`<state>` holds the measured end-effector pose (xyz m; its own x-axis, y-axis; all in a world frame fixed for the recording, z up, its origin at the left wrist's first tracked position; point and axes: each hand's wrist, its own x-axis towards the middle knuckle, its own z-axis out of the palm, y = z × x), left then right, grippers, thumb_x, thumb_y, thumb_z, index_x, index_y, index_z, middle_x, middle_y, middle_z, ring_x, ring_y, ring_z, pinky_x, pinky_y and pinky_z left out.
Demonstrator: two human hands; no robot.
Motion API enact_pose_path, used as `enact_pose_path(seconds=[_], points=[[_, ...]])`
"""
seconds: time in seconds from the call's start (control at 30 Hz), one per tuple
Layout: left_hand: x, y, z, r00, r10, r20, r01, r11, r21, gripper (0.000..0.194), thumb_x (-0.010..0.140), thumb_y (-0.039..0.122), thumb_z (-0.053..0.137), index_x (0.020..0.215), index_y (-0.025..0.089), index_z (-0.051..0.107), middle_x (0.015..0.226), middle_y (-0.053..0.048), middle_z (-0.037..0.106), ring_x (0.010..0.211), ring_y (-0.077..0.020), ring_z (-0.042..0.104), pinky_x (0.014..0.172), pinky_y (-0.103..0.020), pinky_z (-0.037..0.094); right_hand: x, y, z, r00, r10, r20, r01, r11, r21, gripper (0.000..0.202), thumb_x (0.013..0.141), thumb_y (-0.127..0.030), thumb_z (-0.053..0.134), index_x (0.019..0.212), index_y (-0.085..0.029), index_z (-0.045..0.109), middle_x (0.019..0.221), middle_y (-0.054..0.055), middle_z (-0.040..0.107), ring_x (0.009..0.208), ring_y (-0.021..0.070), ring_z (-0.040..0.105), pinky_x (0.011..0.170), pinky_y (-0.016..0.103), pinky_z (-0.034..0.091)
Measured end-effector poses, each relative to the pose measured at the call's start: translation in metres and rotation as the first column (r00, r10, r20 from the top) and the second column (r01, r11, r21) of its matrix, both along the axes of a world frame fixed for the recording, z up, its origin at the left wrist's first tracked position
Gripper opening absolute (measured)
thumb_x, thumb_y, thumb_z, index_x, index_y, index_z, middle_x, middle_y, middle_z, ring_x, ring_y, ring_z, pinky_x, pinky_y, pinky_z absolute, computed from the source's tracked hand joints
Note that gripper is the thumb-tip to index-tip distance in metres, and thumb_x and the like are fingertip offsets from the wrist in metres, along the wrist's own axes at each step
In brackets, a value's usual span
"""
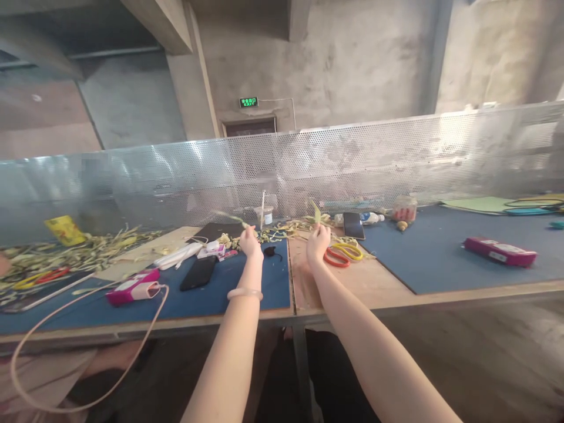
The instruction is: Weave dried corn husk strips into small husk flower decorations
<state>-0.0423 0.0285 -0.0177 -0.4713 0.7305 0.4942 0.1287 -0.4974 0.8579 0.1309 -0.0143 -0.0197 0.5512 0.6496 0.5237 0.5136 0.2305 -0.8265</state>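
Both my arms reach out over the far half of the worktable. My left hand (250, 242) is closed in a pinch on a thin pale green leaf strip (230, 217), which sticks out up and to the left. My right hand (318, 242) pinches a wider yellow-green leaf piece (316, 210) that points upward. A gap separates the two hands. Just right of my right hand lie scissors with orange and yellow handles (348, 251). Loose leaf scraps (282, 230) are strewn between and behind the hands.
A perforated metal screen (361, 164) runs along the back. Around lie a black phone (199, 273), another phone (353, 225), a magenta power bank (134, 288) with a looping cable, a magenta box (500, 251), a jar (404, 208) and a yellow packet (65, 230). Another person sits at left.
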Motion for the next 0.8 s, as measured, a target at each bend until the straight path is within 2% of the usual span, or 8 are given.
enact_pose_path(seconds=[0.07, 0.13, 0.23, 0.33, 0.43, 0.53, 0.63, 0.8], points=[[0.011, -0.003, 0.0, 0.995, -0.084, -0.054, 0.081, 0.995, -0.056, 0.038, 0.081, 0.042, 0.045, 0.1, 0.014, 0.062, 0.065, 0.0, 0.059, 0.05, -0.0091, 0.053, 0.04, -0.018, 0.036, -0.005, 0.002, -0.001, 0.994, 0.108, -0.012, -0.107, 0.993, 0.058, 0.044, 0.089, -0.034, 0.02, 0.089, -0.015, 0.059, 0.095, 0.012, 0.056, 0.091, 0.0205, 0.051, 0.079, 0.029, 0.038], [0.022, -0.006, -0.001, 0.972, -0.198, -0.125, 0.183, 0.976, -0.12, 0.032, 0.072, 0.04, 0.058, 0.089, 0.015, 0.068, 0.058, 0.001, 0.059, 0.046, -0.0087, 0.05, 0.037, -0.017, 0.032, -0.008, 0.005, -0.003, 0.969, 0.246, -0.015, -0.244, 0.966, 0.085, 0.041, 0.084, -0.04, 0.029, 0.076, -0.015, 0.06, 0.079, 0.008, 0.058, 0.08, 0.0198, 0.052, 0.07, 0.027, 0.04], [0.031, -0.011, -0.001, 0.923, -0.325, -0.207, 0.286, 0.938, -0.197, 0.023, 0.063, 0.034, 0.068, 0.075, 0.014, 0.07, 0.056, -0.001, 0.061, 0.048, -0.0109, 0.052, 0.037, -0.018, 0.031, -0.014, 0.011, -0.008, 0.886, 0.463, -0.031, -0.458, 0.884, 0.093, 0.039, 0.077, -0.046, 0.04, 0.067, -0.015, 0.061, 0.062, 0.002, 0.055, 0.06, 0.0149, 0.05, 0.056, 0.024, 0.039], [0.031, -0.013, 0.0, 0.898, -0.364, -0.248, 0.306, 0.921, -0.241, 0.02, 0.063, 0.032, 0.067, 0.072, 0.014, 0.07, 0.057, -0.002, 0.061, 0.049, -0.0115, 0.052, 0.038, -0.019, 0.031, -0.017, 0.014, -0.011, 0.796, 0.602, -0.062, -0.594, 0.797, 0.107, 0.035, 0.073, -0.045, 0.047, 0.068, -0.014, 0.062, 0.06, 0.0, 0.055, 0.052, 0.0107, 0.047, 0.051, 0.022, 0.038], [0.027, -0.012, 0.001, 0.894, -0.361, -0.265, 0.296, 0.92, -0.256, 0.02, 0.067, 0.031, 0.063, 0.075, 0.013, 0.069, 0.061, -0.003, 0.063, 0.05, -0.0115, 0.052, 0.04, -0.019, 0.033, -0.018, 0.015, -0.013, 0.749, 0.655, -0.102, -0.643, 0.755, 0.132, 0.03, 0.07, -0.043, 0.054, 0.073, -0.014, 0.061, 0.062, 0.0, 0.056, 0.051, 0.0092, 0.046, 0.049, 0.021, 0.038], [0.026, -0.011, 0.001, 0.891, -0.358, -0.279, 0.284, 0.919, -0.273, 0.019, 0.065, 0.027, 0.064, 0.076, 0.012, 0.068, 0.061, -0.004, 0.063, 0.048, -0.0109, 0.051, 0.041, -0.02, 0.033, -0.018, 0.016, -0.014, 0.733, 0.667, -0.137, -0.653, 0.745, 0.137, 0.027, 0.069, -0.04, 0.06, 0.076, -0.014, 0.059, 0.063, -0.001, 0.055, 0.053, 0.0092, 0.047, 0.049, 0.02, 0.038], [0.029, -0.009, -0.001, 0.882, -0.365, -0.297, 0.275, 0.912, -0.304, 0.014, 0.064, 0.022, 0.065, 0.073, 0.012, 0.066, 0.055, -0.002, 0.061, 0.042, -0.0089, 0.046, 0.041, -0.02, 0.033, -0.019, 0.018, -0.015, 0.714, 0.681, -0.161, -0.676, 0.731, 0.093, 0.023, 0.074, -0.035, 0.06, 0.077, -0.012, 0.057, 0.066, -0.001, 0.056, 0.058, 0.0096, 0.051, 0.052, 0.021, 0.042], [0.03, -0.009, -0.001, 0.858, -0.396, -0.328, 0.275, 0.893, -0.358, 0.011, 0.069, 0.023, 0.063, 0.071, 0.012, 0.064, 0.054, 0.001, 0.058, 0.042, -0.0077, 0.045, 0.043, -0.02, 0.035, -0.02, 0.021, -0.019, 0.69, 0.696, -0.198, -0.713, 0.701, -0.018, 0.024, 0.086, -0.03, 0.05, 0.101, -0.013, 0.055, 0.096, 0.005, 0.058, 0.079, 0.0139, 0.058, 0.068, 0.032, 0.049]])
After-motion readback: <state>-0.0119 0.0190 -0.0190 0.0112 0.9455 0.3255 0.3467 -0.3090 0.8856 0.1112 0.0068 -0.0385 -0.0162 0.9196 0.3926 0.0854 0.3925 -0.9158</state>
